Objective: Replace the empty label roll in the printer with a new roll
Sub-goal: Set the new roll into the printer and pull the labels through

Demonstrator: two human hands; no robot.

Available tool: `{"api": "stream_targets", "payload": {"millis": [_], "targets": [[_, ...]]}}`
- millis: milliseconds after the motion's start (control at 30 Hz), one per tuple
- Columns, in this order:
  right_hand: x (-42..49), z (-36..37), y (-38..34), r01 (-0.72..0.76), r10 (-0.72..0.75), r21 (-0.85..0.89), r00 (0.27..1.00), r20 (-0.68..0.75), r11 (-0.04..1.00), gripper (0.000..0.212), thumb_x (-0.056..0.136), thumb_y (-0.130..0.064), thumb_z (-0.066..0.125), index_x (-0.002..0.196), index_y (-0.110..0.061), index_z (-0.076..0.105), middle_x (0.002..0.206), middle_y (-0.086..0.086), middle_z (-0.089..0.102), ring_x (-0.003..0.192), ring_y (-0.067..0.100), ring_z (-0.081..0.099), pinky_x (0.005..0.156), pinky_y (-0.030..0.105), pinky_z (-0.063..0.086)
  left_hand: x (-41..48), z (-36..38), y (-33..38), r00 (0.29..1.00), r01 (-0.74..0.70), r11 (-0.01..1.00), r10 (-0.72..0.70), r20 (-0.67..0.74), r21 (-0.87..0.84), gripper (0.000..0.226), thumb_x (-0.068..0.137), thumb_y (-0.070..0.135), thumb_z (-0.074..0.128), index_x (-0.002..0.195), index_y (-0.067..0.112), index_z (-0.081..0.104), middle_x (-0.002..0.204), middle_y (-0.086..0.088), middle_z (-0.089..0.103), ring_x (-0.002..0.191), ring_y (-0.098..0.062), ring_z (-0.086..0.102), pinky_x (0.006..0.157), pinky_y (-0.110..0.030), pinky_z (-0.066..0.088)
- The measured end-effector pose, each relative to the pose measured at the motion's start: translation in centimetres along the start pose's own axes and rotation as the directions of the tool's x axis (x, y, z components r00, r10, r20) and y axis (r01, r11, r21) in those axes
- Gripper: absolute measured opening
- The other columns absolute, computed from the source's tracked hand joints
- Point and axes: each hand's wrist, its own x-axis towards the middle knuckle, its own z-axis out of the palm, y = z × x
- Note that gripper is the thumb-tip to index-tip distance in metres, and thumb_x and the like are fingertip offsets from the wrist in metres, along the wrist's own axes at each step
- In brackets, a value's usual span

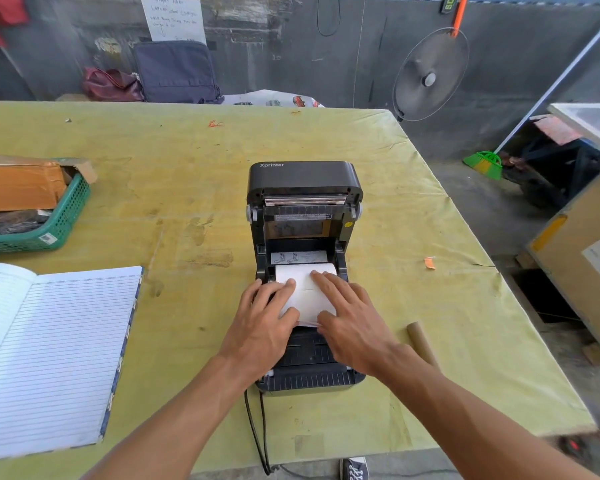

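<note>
A black label printer (303, 181) stands in the middle of the table with its lid tipped up and back. A white label roll (307, 271) lies in its bay, and a strip of labels (307, 299) runs from it toward me. My left hand (264, 320) pinches the strip's left edge, thumb under and fingers on top. My right hand (347, 317) grips the right edge the same way. A bare brown cardboard core (421, 341) lies on the table to the right of the printer.
The table has a yellow-green cover (187, 202). An open lined notebook (49, 351) lies at the near left, and a green basket (63, 220) with a cardboard box stands behind it. Black cables (257, 434) hang off the near edge. A fan (430, 77) stands beyond the far right corner.
</note>
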Motion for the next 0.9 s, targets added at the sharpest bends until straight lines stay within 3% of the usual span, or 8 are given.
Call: {"api": "stream_targets", "payload": {"millis": [200, 267, 333, 433, 567, 633, 733, 900], "targets": [[-1.5, 0.9, -1.0, -0.023, 0.022, -0.016, 0.998, -0.064, 1.000, 0.024, 0.067, -0.012, 0.086, 0.064, -0.010, 0.063, 0.151, 0.027, 0.041, 0.139, 0.041, 0.041, 0.103, 0.060, 0.042, -2.4, 1.0, 1.1, 1.000, -0.013, 0.998, 0.012, 0.020, 0.057, 0.008, 0.080, 0.007, 0.071, 0.073, 0.008, 0.067, 0.141, -0.025, 0.049, 0.120, -0.038, 0.049, 0.105, -0.057, 0.034], [-1.9, 0.9, -1.3, -0.010, 0.009, -0.006, 0.996, -0.091, 1.000, 0.023, 0.065, -0.011, 0.087, 0.068, -0.010, 0.065, 0.139, 0.024, 0.054, 0.127, 0.039, 0.052, 0.098, 0.058, 0.045, -2.9, 1.2, 1.6, 1.000, 0.001, 0.998, -0.003, 0.029, 0.064, 0.010, 0.082, 0.008, 0.066, 0.072, 0.008, 0.068, 0.144, -0.026, 0.045, 0.125, -0.039, 0.047, 0.105, -0.059, 0.034], [-2.3, 1.0, -1.3, 0.022, -0.023, -0.008, 0.993, -0.116, 1.000, 0.022, 0.064, -0.011, 0.087, 0.074, -0.012, 0.068, 0.113, 0.012, 0.066, 0.102, 0.032, 0.060, 0.084, 0.050, 0.050, -3.0, 1.0, 1.8, 0.999, 0.020, 0.998, -0.023, 0.040, 0.066, 0.010, 0.081, 0.007, 0.064, 0.071, 0.008, 0.068, 0.142, -0.026, 0.047, 0.124, -0.039, 0.046, 0.103, -0.059, 0.036], [-2.8, 1.2, -1.3, 0.034, -0.036, -0.031, 0.997, -0.072, 0.999, 0.022, 0.063, -0.012, 0.086, 0.077, -0.018, 0.071, 0.082, -0.001, 0.066, 0.079, 0.023, 0.058, 0.071, 0.040, 0.048, -3.0, 0.6, 1.9, 0.998, 0.027, 0.999, -0.029, 0.053, 0.038, 0.010, 0.071, 0.001, 0.073, 0.073, 0.009, 0.069, 0.111, -0.016, 0.062, 0.102, -0.032, 0.056, 0.089, -0.049, 0.046], [-2.5, 1.1, -1.6, -0.019, 0.021, -0.038, 0.998, 0.052, 0.999, 0.015, 0.078, -0.004, 0.069, 0.085, -0.017, 0.069, 0.084, 0.000, 0.065, 0.082, 0.025, 0.054, 0.076, 0.039, 0.039, -2.8, 0.1, 1.6, 0.989, 0.088, 0.993, -0.078, 0.126, -0.081, 0.019, 0.072, -0.005, 0.073, 0.072, 0.013, 0.067, 0.069, 0.000, 0.060, 0.061, -0.019, 0.054, 0.062, -0.031, 0.044], [-2.0, 0.9, -1.6, -0.047, 0.050, -0.036, 0.995, 0.083, 0.998, 0.014, 0.084, -0.002, 0.062, 0.086, -0.015, 0.065, 0.084, 0.001, 0.064, 0.085, 0.027, 0.052, 0.076, 0.039, 0.032, -2.4, -0.2, 1.5, 0.981, 0.138, 0.984, -0.121, 0.150, -0.109, 0.023, 0.073, -0.007, 0.070, 0.068, 0.015, 0.064, 0.062, 0.001, 0.058, 0.055, -0.018, 0.051, 0.055, -0.028, 0.036], [-1.4, 0.5, -1.6, -0.101, 0.104, -0.030, 0.988, 0.116, 0.994, 0.015, 0.088, -0.001, 0.055, 0.085, -0.016, 0.056, 0.081, 0.002, 0.063, 0.086, 0.028, 0.050, 0.075, 0.039, 0.025, -2.0, -0.4, 1.6, 0.976, 0.139, 0.986, -0.120, 0.184, -0.089, 0.021, 0.079, -0.004, 0.064, 0.072, 0.016, 0.065, 0.066, 0.002, 0.059, 0.060, -0.019, 0.052, 0.059, -0.028, 0.034], [-1.3, 0.7, -2.0, -0.121, 0.121, -0.006, 0.984, 0.134, 0.993, 0.022, 0.085, 0.003, 0.053, 0.081, -0.017, 0.044, 0.082, 0.003, 0.063, 0.076, 0.026, 0.046, 0.078, 0.039, 0.030, -1.8, -0.8, 1.4, 0.978, 0.132, 0.984, -0.109, 0.180, -0.119, 0.015, 0.085, 0.011, 0.064, 0.071, 0.017, 0.061, 0.061, 0.002, 0.060, 0.060, -0.019, 0.053, 0.066, -0.033, 0.044]]}}
